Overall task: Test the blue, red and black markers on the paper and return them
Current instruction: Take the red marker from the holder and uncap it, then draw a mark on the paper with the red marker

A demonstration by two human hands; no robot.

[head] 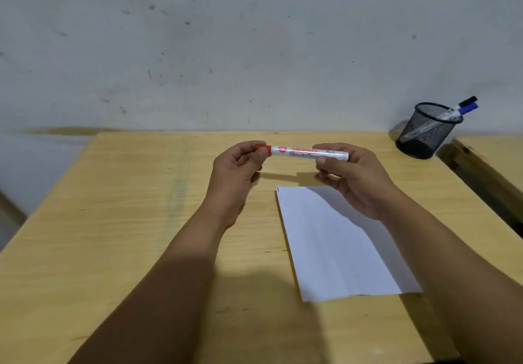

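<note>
Red marker (304, 153), white barrel with red cap at left end, held level above the table. Blue marker (468, 108) and black marker (469, 100) standing tilted in far-right mesh cup (424, 134), caps up. White paper (339, 244) lying flat, near right.

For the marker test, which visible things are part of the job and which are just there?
Part of the job:
- red marker, held level between left hand and right hand
- blue marker and black marker, standing in the mesh pen cup
- paper

Just there:
- wooden table
- second table at right
</note>
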